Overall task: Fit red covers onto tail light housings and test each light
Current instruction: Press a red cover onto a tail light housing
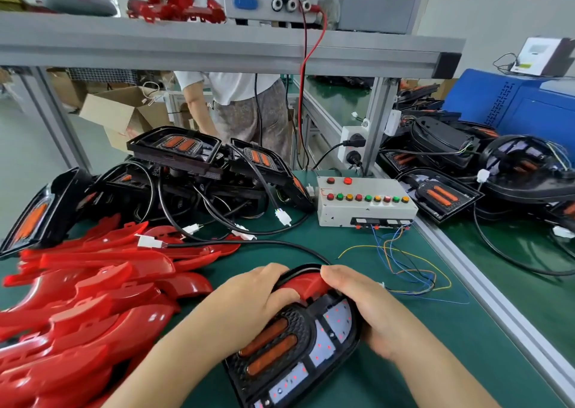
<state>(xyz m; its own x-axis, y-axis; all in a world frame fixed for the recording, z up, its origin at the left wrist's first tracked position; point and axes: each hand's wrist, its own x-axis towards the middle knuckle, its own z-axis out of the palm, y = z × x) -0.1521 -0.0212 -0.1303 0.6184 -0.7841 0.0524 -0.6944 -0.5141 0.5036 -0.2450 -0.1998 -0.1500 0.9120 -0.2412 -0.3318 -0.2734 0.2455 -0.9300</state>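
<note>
A black tail light housing (pixel 298 348) with two orange lenses lies on the green mat near the front edge. A red cover (pixel 306 284) sits on its far end. My left hand (pixel 258 295) grips the housing's left side, fingers curled over the cover's edge. My right hand (pixel 370 308) wraps round the right side, with its thumb on the red cover. A black cable (pixel 249 243) runs from the housing's far end toward the left.
A heap of loose red covers (pixel 87 292) fills the left of the mat. Black housings (pixel 186 162) with wires pile up behind it, and more housings (pixel 485 165) lie at the right. A white test box (pixel 364 204) with coloured buttons and loose wires stands centre-right. A person stands behind the bench.
</note>
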